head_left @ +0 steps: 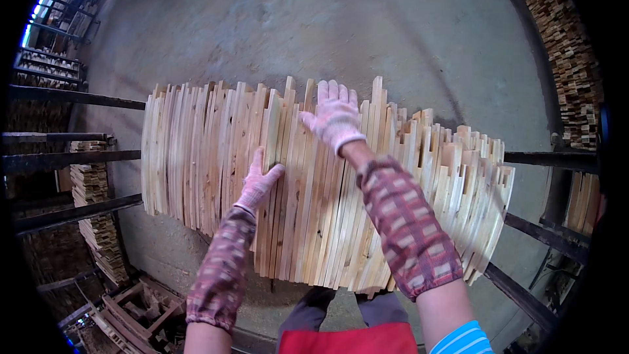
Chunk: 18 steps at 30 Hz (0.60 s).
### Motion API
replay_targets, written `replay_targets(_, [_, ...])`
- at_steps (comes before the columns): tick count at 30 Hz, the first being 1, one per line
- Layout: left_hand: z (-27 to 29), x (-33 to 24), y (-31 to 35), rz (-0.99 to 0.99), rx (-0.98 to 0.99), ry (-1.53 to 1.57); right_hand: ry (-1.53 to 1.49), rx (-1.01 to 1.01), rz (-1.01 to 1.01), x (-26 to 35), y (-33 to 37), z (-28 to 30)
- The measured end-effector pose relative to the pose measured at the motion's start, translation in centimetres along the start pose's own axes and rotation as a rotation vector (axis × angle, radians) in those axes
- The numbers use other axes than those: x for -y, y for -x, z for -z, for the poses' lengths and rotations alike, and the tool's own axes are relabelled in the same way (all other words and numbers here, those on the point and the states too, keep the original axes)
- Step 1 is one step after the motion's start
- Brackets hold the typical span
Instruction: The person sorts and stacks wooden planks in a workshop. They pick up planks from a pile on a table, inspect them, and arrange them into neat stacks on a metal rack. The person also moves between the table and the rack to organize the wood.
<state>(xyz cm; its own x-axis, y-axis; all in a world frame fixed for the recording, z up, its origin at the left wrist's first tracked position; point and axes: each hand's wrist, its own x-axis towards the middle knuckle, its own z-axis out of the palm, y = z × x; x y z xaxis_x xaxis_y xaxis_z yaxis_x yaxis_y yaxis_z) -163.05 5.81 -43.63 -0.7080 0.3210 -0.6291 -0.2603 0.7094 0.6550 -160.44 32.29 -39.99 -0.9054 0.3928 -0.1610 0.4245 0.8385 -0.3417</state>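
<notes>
Many pale wooden strips [308, 229] lie side by side in one wide row, in front of the person and above the floor [295, 19]. Their far ends are uneven; several stick out, and toward the right side shorter pieces make steps. The gloved left hand [260, 180] rests on the middle of the row, thumb spread away from the pointing finger; its other fingers I cannot tell clearly. The gloved right hand [335, 118] lies flat near the far ends, fingers straight and slightly apart, thumb out to the left. This hand and its checked sleeve [413, 229] hide some strips behind them. Dark bars [72, 162] reach the row at both ends, but the strips cover whatever is between. Further away, a wood stack [98, 216] stands at left, a longer pile [557, 39] at right, and a wooden frame [141, 318] at lower left.
</notes>
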Motion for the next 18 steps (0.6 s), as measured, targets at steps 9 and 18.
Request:
replay_targets(9, [0.1,-0.6,1.2,0.07,0.116,0.244,-0.051,0.301,0.125,-1.2,-0.4,2.1])
replay_targets(18, [-2.0,-1.3,-1.0,-0.092,-0.233,-0.744,0.072,-0.271,0.253,-3.6,1.8,-6.2])
